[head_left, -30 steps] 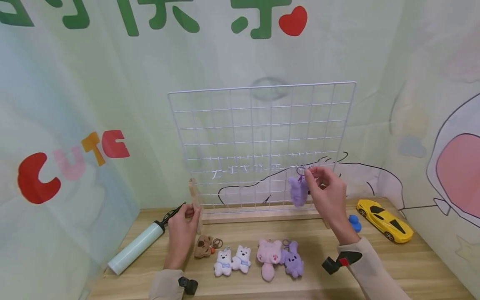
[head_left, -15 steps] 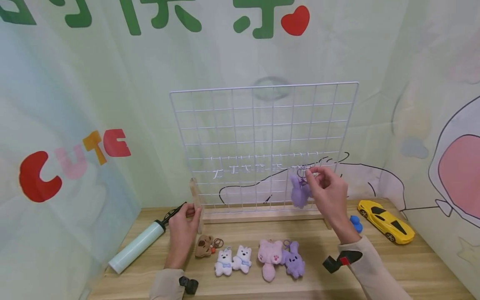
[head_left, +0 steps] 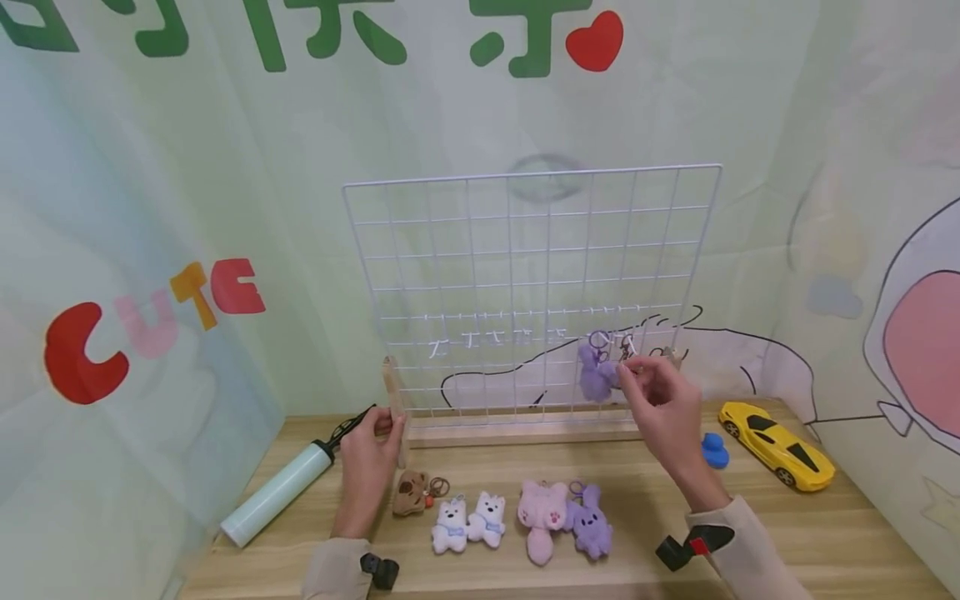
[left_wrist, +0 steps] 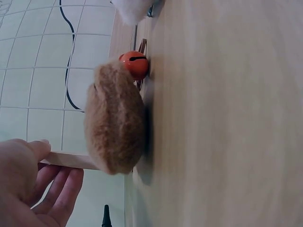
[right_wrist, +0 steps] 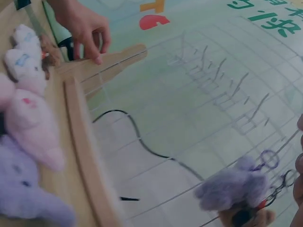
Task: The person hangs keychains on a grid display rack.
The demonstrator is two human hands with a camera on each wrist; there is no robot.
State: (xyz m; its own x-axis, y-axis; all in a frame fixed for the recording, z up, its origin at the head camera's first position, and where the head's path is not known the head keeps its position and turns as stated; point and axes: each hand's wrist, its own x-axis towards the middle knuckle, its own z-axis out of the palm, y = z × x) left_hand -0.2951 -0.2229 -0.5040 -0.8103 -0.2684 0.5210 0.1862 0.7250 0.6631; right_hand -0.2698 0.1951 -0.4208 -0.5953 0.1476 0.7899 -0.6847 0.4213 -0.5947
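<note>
My left hand [head_left: 369, 450] pinches the wooden upright [head_left: 393, 392] at the left end of the stand that holds a white wire grid [head_left: 528, 250]. A purple plush keychain [head_left: 595, 377] hangs by its ring from a hook on the grid's right side. My right hand [head_left: 663, 408] is beside it, fingers loosely bent, with nothing visibly gripped. In the right wrist view, a brown plush [right_wrist: 246, 216] with a dark ring hangs partly hidden behind the purple one. Several bare white hooks [head_left: 495, 336] stick out further left.
On the wooden table [head_left: 450, 579] lie a brown bear keychain [head_left: 410, 493], two white plush keychains [head_left: 450, 527], a pink one [head_left: 542, 517] and another purple one [head_left: 591, 527]. A hand pump [head_left: 277, 492] lies left; a blue duck [head_left: 715, 451] and yellow toy car [head_left: 776, 446] are right.
My right hand has let go of the purple plush keychain's ring and moved down and slightly right. The keychain now hangs on the hook. The left hand keeps its hold on the upright.
</note>
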